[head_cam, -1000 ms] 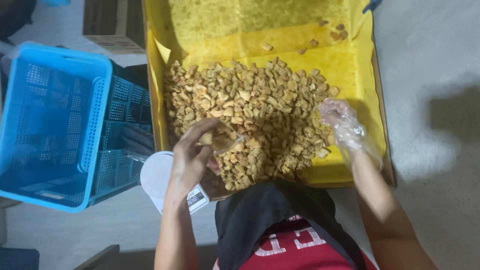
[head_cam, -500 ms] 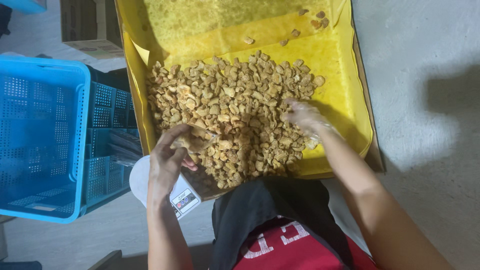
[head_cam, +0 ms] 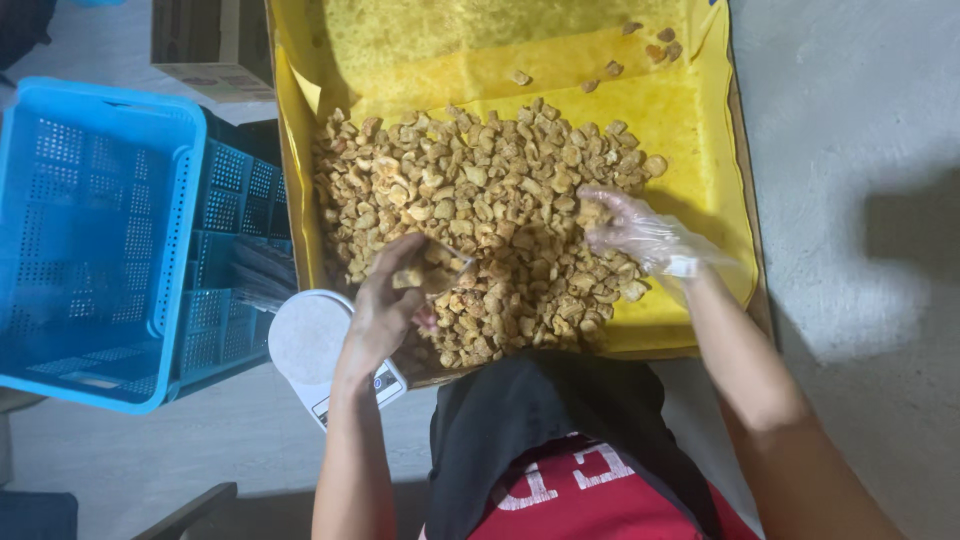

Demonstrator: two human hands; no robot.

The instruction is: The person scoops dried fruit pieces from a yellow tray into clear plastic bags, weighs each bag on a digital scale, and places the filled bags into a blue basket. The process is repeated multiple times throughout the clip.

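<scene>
— Nearest the body?
— White round scale (head_cam: 312, 340) on the floor, just left of the tray's near corner.
— Hands?
— Left hand (head_cam: 385, 305) bare, closed on a clear plastic bag (head_cam: 445, 272) over the fried pieces (head_cam: 480, 210). Right hand (head_cam: 625, 225) gloved in thin clear plastic, fingers loosely curled, resting on the heap.
— Containers?
— Yellow-lined tray (head_cam: 700, 130) holding the heap in its near half; a few stray bits far right. Blue perforated crates (head_cam: 90, 230) to the left. Cardboard box (head_cam: 215, 45) far left.

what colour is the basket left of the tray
Bright blue, perforated plastic basket, clearest in the head view.
</scene>
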